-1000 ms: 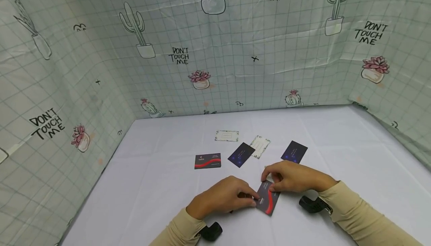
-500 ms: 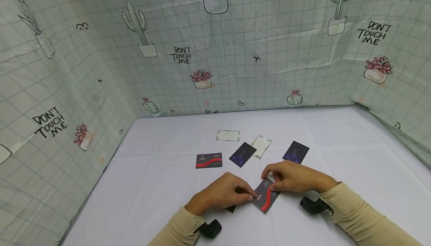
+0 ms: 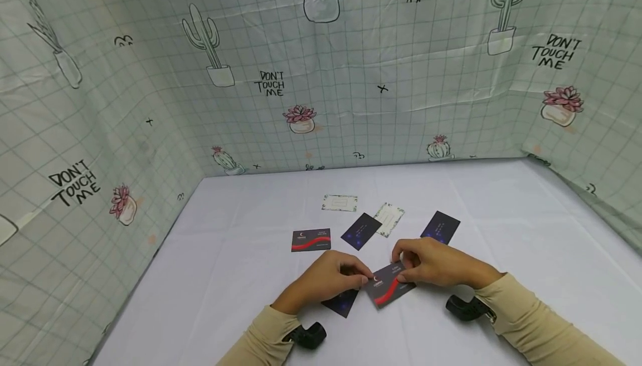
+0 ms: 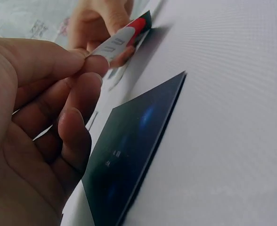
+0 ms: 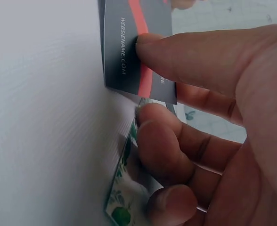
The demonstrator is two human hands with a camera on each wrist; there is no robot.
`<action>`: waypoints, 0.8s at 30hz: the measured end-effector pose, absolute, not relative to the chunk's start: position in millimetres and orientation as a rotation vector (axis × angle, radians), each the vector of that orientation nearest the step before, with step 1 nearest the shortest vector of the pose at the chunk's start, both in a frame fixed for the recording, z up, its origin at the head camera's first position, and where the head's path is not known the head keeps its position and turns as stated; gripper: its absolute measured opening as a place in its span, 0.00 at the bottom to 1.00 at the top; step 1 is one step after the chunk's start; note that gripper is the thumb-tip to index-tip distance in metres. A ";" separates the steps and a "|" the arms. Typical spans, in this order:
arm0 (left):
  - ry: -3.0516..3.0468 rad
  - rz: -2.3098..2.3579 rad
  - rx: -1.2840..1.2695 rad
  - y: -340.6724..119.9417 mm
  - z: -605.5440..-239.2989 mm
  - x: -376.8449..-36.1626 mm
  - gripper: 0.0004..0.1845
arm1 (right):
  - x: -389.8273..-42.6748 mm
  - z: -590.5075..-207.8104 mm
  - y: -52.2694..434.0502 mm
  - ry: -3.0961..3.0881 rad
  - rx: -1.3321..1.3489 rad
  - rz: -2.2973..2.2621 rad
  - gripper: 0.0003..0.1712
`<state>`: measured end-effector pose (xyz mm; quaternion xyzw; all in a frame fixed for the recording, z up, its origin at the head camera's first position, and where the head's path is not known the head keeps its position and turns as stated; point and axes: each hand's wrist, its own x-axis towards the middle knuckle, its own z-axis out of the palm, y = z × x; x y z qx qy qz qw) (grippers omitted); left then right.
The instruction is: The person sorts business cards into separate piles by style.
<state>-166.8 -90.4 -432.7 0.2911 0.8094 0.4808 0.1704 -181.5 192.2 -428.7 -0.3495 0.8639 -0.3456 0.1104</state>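
Note:
A dark grey business card (image 3: 388,287) with a red wave is pinched between both hands, lifted slightly off the table. My left hand (image 3: 323,279) grips its left corner between thumb and index finger; the other fingers curl below. In the left wrist view, the card's pale, red-marked underside (image 4: 119,40) shows. My right hand (image 3: 438,262) holds the opposite end, thumb (image 5: 162,52) on the printed face, index finger behind. Below the left hand lies a dark blue card (image 3: 345,302). A white leaf-bordered card (image 5: 124,207) lies beneath the right fingers, mostly hidden in the head view.
Farther back lie another grey-and-red card (image 3: 311,240), a blue card (image 3: 360,232) overlapping a leaf-bordered card (image 3: 390,218), a second leaf-bordered card (image 3: 339,203), and a blue card (image 3: 439,227) beyond the right hand. A patterned cloth (image 3: 341,87) hangs behind the white table (image 3: 241,254).
The held card has turned from nearly upright toward sideways, its left end swinging up and left with the left hand. More of the blue card below that hand shows. The right hand barely moved.

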 end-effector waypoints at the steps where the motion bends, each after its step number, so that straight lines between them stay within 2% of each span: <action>1: 2.299 1.373 0.820 -90.8 -433.0 -167.5 0.07 | -181.4 -427.7 192.0 2.538 -1.022 -1.023 0.13; 10: 2.325 1.452 0.756 -91.5 -434.4 -171.3 0.07 | -181.3 -421.4 190.6 2.566 -0.937 -1.120 0.12; 19: 2.362 1.729 0.598 -91.5 -437.5 -169.4 0.07 | -180.6 -428.6 180.7 2.419 -0.708 -1.454 0.12; 24: 2.386 1.803 0.581 -88.7 -436.0 -169.3 0.12 | -179.8 -428.8 175.9 2.420 -0.583 -1.560 0.15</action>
